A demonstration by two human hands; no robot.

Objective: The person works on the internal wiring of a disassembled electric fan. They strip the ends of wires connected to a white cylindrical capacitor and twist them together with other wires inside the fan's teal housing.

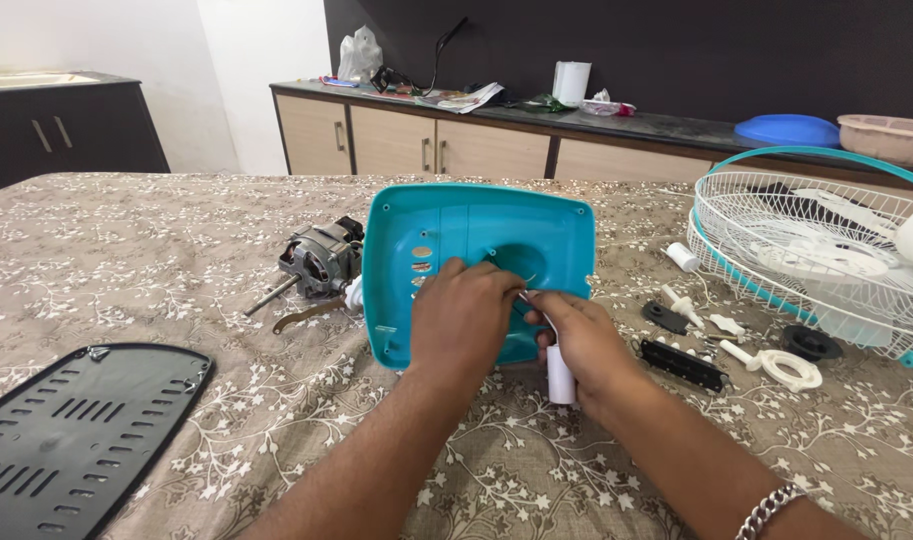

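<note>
our left hand (463, 315) steadies teal housing (476, 270) | right hand (581, 345) grips white cylinder (560, 382) | risk: housing slips on patterned counter (176, 250) cloth

The room is evenly and brightly lit with soft, diffuse light that seems to come from above and from the left, where the pale wall (226, 60) glows almost white. Shadows are faint: a soft one lies under the left hand (463, 315) and right hand (584, 345) on the patterned tabletop (176, 250), and another beneath the teal plastic housing (476, 240). The dark panel (66, 435) near the front left corner carries a dull sheen along its rim. The white fan guard (816, 250) at the right edge is slightly washed out. Focus is sharp across the middle; the far cabinets (416, 140) are a little softer. Wide-angle bending shows in the curved far tabletop edge.
</note>
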